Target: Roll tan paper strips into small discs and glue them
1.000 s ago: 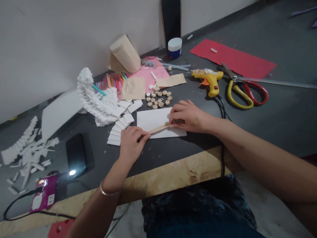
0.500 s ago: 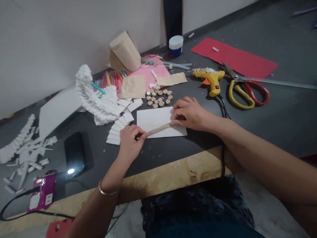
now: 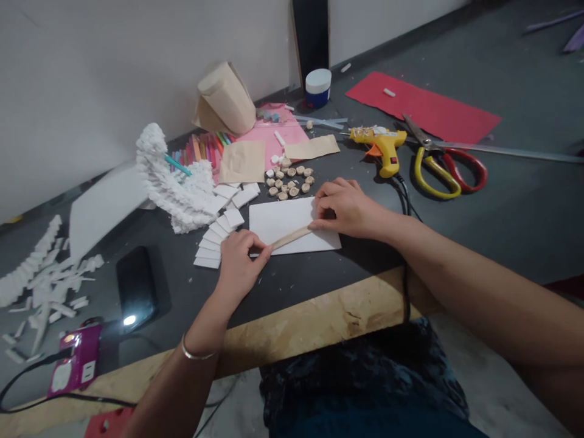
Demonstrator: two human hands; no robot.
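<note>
A narrow brown paper strip (image 3: 291, 237) stretches between my two hands, slanting up to the right over a white rectangular board (image 3: 278, 217). My left hand (image 3: 241, 258) pinches the strip's left end at the board's near left corner. At the other end, the fingers of my right hand (image 3: 342, 208) close on the strip above the board's right side. Just beyond the board lie several small round brown coils (image 3: 292, 182). Fanned white card pieces (image 3: 212, 240) rest beside my left hand.
A yellow glue gun (image 3: 381, 146) and scissors (image 3: 449, 170) lie to the right, before a red sheet (image 3: 424, 103). Behind stand a brown paper roll (image 3: 228, 97) and a blue jar (image 3: 318, 88). A phone (image 3: 135, 286) and a purple power strip (image 3: 77, 359) are at left.
The view has shifted slightly, so the table items appear a little further left. Both hands keep their hold on the paper strip, with hardly any movement.
</note>
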